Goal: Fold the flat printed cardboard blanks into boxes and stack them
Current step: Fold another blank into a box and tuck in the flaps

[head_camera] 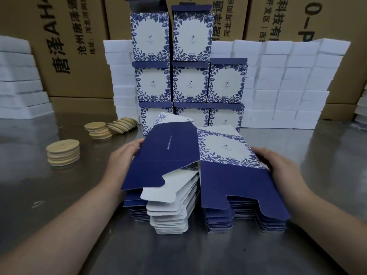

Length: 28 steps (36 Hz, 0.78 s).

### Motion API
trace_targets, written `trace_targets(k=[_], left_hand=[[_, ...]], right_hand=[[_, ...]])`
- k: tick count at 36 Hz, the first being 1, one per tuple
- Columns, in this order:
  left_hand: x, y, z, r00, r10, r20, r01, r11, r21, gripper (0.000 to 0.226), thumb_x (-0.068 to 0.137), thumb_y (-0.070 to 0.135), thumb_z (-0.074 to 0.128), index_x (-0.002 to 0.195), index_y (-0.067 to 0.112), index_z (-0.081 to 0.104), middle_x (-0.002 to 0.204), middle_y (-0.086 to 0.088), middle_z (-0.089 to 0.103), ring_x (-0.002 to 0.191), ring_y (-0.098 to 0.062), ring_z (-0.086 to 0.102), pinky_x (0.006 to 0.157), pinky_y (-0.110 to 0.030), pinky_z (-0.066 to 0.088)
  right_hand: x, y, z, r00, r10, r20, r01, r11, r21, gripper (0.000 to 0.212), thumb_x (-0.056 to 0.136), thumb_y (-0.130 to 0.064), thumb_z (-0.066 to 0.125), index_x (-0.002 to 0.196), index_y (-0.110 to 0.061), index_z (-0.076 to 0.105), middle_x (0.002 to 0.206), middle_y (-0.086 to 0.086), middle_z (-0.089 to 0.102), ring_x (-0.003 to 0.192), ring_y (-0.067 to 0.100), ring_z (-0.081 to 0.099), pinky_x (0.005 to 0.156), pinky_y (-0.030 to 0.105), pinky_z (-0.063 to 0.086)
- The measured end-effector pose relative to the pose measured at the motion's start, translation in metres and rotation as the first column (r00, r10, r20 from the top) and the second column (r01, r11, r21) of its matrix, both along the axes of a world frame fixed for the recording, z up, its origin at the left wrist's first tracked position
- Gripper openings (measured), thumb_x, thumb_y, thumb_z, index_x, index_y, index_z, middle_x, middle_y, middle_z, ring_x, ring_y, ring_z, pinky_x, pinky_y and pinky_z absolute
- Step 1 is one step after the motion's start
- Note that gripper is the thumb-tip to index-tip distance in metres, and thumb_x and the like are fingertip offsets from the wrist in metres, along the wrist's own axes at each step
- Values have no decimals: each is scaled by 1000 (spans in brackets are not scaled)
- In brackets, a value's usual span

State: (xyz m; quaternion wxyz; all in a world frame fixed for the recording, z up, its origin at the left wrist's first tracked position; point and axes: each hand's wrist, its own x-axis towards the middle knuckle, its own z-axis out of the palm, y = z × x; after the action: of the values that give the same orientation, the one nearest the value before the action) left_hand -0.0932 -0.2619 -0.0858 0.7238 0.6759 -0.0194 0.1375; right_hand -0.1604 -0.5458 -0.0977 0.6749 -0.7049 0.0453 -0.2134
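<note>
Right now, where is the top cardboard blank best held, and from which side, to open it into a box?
Hold the top blank by its two outer edges, one hand from each side, as the left hand and right hand do. It is bent into a ridge along its middle crease, so pushing both edges inward should probably open it.

1. Counter (59,215): smooth brushed metal with a dull, faintly mirroring sheen.
2. Lifted blank (164,153): thin card, matt navy outside, plain white inside (the stacked blanks (246,221) beneath look the same).
3. Folded boxes (190,84): smooth printed card.
4. Discs (63,153) near the left edge: pale matt wood.
5. Blocks (286,84) along the far edge: white matt foam.
6. Cartons (75,56): brown matt cardboard.
</note>
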Motion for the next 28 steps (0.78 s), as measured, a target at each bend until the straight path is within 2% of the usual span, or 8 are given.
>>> trace_targets(k=[2, 5, 9, 11, 16, 19, 24, 28], left_hand=[[4, -1, 5, 1000, -12, -7, 13, 1000, 28, 28, 99, 12, 37, 116, 24, 56, 92, 13, 59, 63, 7, 59, 46, 0, 37], [16, -2, 19, 993, -58, -100, 64, 996, 59, 39, 102, 12, 27, 139, 16, 39, 124, 5, 47, 106, -9, 48, 55, 0, 37], [20, -4, 27, 981, -131, -140, 135, 990, 25, 40, 103, 15, 28, 142, 12, 33, 142, -4, 42, 128, -19, 42, 74, -16, 40], [13, -9, 30, 982, -134, -135, 132, 991, -27, 40, 103, 15, 26, 142, 10, 34, 131, 1, 46, 118, -15, 49, 68, -12, 42], [-6, -7, 26, 964, -267, -9, 266, 962, -69, 44, 103, 18, 11, 140, 10, 31, 111, 6, 53, 60, 9, 61, 52, -5, 44], [-12, -5, 24, 951, -301, 76, 306, 950, -60, 36, 103, 25, 14, 125, 22, 42, 98, 10, 64, 63, 8, 64, 51, -9, 46], [-22, -7, 21, 950, -284, 132, 284, 959, 20, 40, 102, 32, 20, 96, 26, 59, 69, 20, 70, 63, 9, 64, 48, -6, 43], [-22, -11, 20, 961, -229, 152, 228, 973, 24, 33, 101, 30, 30, 93, 25, 62, 64, 19, 69, 56, 7, 62, 47, -6, 42]], right_hand=[[1, -2, 0, 1000, 23, 12, -23, 999, -25, 29, 92, -36, 48, 105, -28, 72, 116, -11, 67, 117, 19, 56, 102, 42, 41], [-1, -2, 3, 993, 107, 46, -106, 994, -24, 40, 83, -47, 49, 114, -30, 68, 126, -9, 62, 125, 21, 50, 109, 49, 33], [-2, -4, 10, 976, 196, 92, -191, 980, -59, 52, 80, -52, 47, 125, -29, 61, 136, -8, 55, 134, 17, 40, 114, 47, 23], [-3, -5, 13, 971, 215, 104, -210, 976, -62, 49, 89, -53, 37, 128, -32, 58, 141, -8, 49, 139, 17, 31, 116, 48, 17], [-11, -2, 22, 972, 212, 96, -200, 972, -123, 35, 91, -56, 33, 117, -57, 57, 148, -14, 37, 141, 9, 26, 117, 46, 13], [-17, 6, 28, 962, 253, 106, -234, 958, -164, 33, 83, -68, 47, 108, -53, 62, 132, -25, 50, 132, 2, 39, 115, 39, 22], [-25, 14, 29, 959, 264, 99, -237, 945, -227, 104, 50, -93, 49, 135, -33, 43, 145, -7, 44, 135, 13, 38, 115, 44, 25], [-25, 14, 28, 960, 253, 123, -220, 948, -231, 98, 36, -97, 49, 115, -40, 48, 129, -9, 52, 130, 14, 44, 113, 43, 29]])
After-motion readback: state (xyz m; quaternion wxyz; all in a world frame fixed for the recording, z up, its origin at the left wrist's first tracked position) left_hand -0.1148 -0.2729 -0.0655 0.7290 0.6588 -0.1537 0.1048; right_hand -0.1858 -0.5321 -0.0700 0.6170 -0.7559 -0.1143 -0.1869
